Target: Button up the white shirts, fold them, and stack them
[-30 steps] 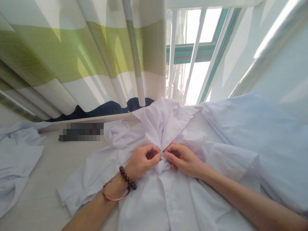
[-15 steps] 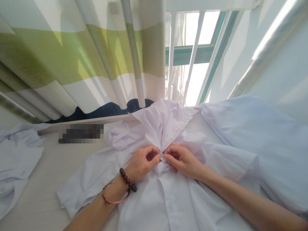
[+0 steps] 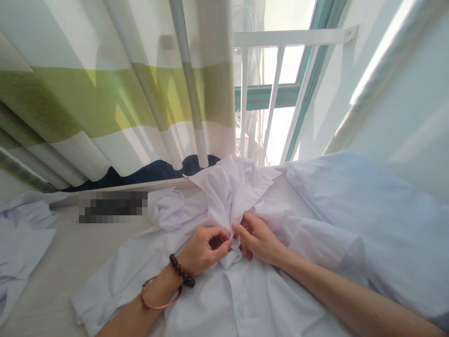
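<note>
A white shirt (image 3: 206, 299) lies spread out in front of me, its collar end bunched toward the window and a button placket running down its middle. My left hand (image 3: 205, 248), with a beaded bracelet and a copper bangle on the wrist, pinches the placket edge between thumb and fingers. Close beside it, my right hand (image 3: 257, 238) grips the other side of the same front opening, thumb against bent fingers. The fingertips nearly meet over the cloth. Any button between them is too small or hidden to make out.
More white garments lie at the left (image 3: 24, 252), and a white cloth pile (image 3: 368, 210) is at the right. A blurred dark object (image 3: 114, 206) rests on the pale surface (image 3: 52, 285). Behind hang a green-and-white curtain (image 3: 140, 93) and white window bars (image 3: 273, 93).
The view has tilted up slightly, so the scene sits lower. My right hand has shifted its fingers and come a little higher against the left, with its thumb over the placket.
</note>
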### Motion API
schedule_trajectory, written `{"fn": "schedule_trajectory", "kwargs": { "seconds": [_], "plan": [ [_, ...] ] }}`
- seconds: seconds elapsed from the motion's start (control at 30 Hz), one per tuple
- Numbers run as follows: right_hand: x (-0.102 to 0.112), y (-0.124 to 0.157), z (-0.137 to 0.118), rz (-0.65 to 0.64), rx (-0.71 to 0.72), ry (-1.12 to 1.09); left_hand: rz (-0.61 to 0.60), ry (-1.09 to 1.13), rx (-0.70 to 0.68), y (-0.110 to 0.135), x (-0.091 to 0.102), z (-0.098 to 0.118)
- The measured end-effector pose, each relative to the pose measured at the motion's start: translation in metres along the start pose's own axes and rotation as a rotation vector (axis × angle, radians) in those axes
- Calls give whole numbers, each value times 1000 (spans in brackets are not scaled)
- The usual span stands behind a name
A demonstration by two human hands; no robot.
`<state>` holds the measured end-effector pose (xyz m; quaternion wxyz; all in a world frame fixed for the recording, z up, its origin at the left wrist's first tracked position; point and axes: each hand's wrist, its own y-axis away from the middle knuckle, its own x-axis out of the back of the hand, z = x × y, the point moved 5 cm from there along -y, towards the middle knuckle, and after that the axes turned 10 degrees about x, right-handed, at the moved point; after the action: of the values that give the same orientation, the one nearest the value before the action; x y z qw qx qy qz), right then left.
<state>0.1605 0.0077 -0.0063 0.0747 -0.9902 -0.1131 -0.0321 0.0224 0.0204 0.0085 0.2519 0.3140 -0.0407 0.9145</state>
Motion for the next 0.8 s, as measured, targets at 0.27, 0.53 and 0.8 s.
{"fn": "schedule_trajectory", "kwargs": {
  "seconds": [0.27,0.53,0.8],
  "plan": [
    [-2,2,3,6,34,48,-6,4,-14,0,-1,-1],
    [-2,1,4,20,46,87,0,0,-36,0,0,1],
    [-1,2,0,47,38,65,27,224,40,-3,2,-8]
  ]
}}
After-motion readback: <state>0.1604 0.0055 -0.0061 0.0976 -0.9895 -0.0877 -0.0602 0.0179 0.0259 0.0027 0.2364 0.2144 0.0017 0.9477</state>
